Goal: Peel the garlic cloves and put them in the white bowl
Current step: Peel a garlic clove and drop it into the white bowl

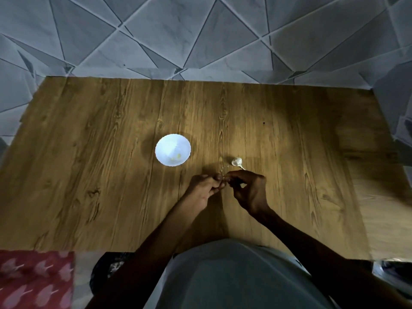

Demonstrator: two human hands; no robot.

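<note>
I had left hand (204, 186) and right hand (247, 188) curled, pinching a barely visible clove (220, 177) near the bowl (161, 146). A hard tug could flick it off the table (89, 152).

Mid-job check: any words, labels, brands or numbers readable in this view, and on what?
None readable.
The white bowl, wooden table and wall tiles carry no lettering.
The red cloth shows only a pale leaf pattern.
Nothing is printed on the garlic head, or on the clove pinched by the left hand and right hand.
</note>
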